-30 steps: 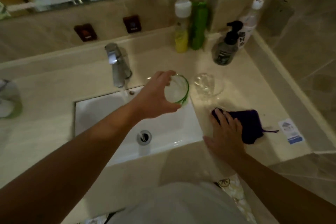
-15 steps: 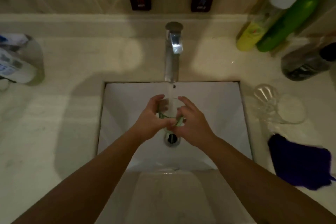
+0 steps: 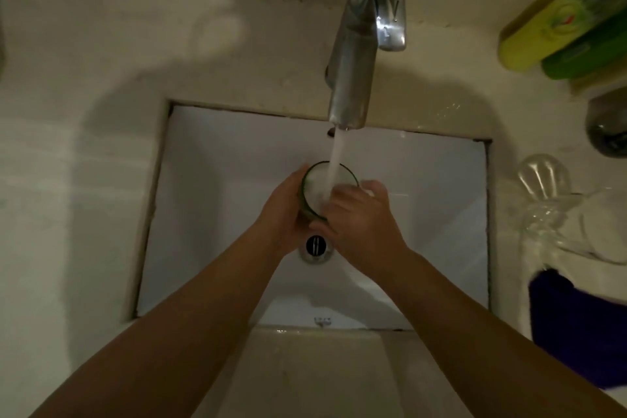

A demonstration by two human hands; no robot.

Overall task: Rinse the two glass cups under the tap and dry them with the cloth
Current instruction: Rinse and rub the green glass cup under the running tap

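We are in the first rinse, with most of the task still ahead. At centre left, the left hand (image 3: 283, 214) wraps its grip around the outside of the green-rimmed glass cup (image 3: 320, 193), held over the white sink (image 3: 210, 200) above the drain (image 3: 315, 245). The cup stands roughly upright, mouth tipped slightly toward us, and the stream from the tap (image 3: 359, 44) falls straight into it; the interior looks pale and frothy with running water. Just to the right, the right hand (image 3: 361, 217) curls its grip on the cup's near-right side, with fingers over the rim; whether they reach inside we cannot tell. Farther right, on the bench (image 3: 68, 180), the second glass cup (image 3: 543, 180) sits clear and ribbed, touched by neither hand; we judge it not yet rinsed. Nearer, at the right edge, lies the dark blue cloth (image 3: 583, 322), unused at this moment. Remaining, in our judgement: finishing this rinse, rinsing the second cup, and drying both.
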